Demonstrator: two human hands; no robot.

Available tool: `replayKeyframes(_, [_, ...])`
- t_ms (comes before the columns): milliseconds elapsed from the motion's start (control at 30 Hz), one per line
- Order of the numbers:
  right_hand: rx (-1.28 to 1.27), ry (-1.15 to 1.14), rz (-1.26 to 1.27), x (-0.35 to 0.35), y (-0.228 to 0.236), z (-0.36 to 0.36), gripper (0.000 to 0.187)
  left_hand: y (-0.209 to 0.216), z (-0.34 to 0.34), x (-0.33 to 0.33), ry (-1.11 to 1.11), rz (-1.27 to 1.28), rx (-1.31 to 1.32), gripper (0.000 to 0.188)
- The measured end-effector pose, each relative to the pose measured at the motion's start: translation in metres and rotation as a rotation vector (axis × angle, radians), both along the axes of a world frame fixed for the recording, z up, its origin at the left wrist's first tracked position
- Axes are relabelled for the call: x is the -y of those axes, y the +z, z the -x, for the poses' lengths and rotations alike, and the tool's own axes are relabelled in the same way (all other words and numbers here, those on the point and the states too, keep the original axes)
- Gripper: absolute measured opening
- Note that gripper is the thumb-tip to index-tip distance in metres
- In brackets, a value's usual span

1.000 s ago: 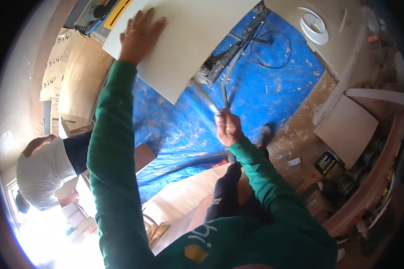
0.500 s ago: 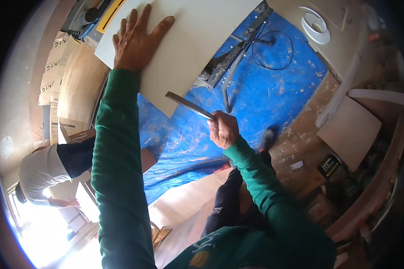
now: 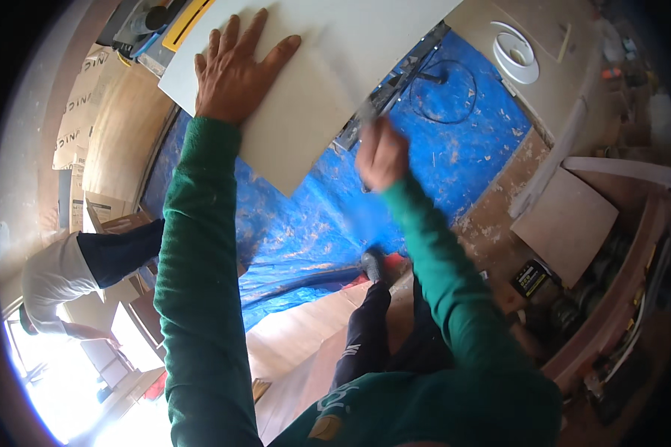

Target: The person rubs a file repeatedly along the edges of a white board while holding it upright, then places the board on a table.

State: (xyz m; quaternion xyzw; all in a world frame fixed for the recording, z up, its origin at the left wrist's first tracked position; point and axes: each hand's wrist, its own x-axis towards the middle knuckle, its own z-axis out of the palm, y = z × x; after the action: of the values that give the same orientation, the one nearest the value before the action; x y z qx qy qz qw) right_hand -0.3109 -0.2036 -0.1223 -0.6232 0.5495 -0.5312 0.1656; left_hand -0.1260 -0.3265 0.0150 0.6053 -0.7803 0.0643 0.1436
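My left hand [image 3: 238, 78] lies flat with spread fingers on a pale, flat board [image 3: 298, 119]. My right hand [image 3: 384, 153] is closed near the board's right edge. It grips a long, flat metal bar that looks like a file [image 3: 367, 112]. Motion smears the file, whose far part slants over the board's edge. Beneath that edge runs a dark metal stand [image 3: 402, 86], partly covered by the board.
A blue tarp [image 3: 440, 153] covers the floor. Another person [image 3: 56, 276] bends over at the left, near printed cardboard [image 3: 78, 112]. White rings [image 3: 516, 56] lie at the far right; a brown panel [image 3: 566, 223] and a black-and-yellow box [image 3: 533, 278] lie nearer.
My right hand has moved up and away with the file, from above the tarp to the board's right edge. My left hand stays flat on the board. One foot has shifted left.
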Motion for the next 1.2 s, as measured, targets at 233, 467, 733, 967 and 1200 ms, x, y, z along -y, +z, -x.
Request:
replayKeyframes(233, [-0.028, 0.208, -0.133, -0.083, -0.016, -0.006, 0.018, -0.008, -0.007, -0.005, 0.022, -0.012, 0.017, 0.077])
replayKeyframes(467, [-0.084, -0.127, -0.153, 0.004, 0.035, 0.031, 0.021, -0.017, -0.016, 0.000, -0.052, 0.086, 0.113, 0.073])
replayKeyframes(733, [-0.123, 0.016, -0.292, -0.016, 0.046, 0.033, 0.023, -0.012, -0.003, -0.005, 0.001, 0.049, -0.014, 0.066])
replayKeyframes(967, [-0.184, 0.095, -0.435, -0.108, 0.041, 0.025, 0.021, -0.013, 0.002, -0.012, 0.027, -0.032, -0.042, 0.064])
replayKeyframes(1200, [-0.233, -0.066, -0.411, -0.008, 0.082, 0.051, 0.029, -0.016, 0.002, -0.012, 0.009, -0.014, -0.074, 0.061])
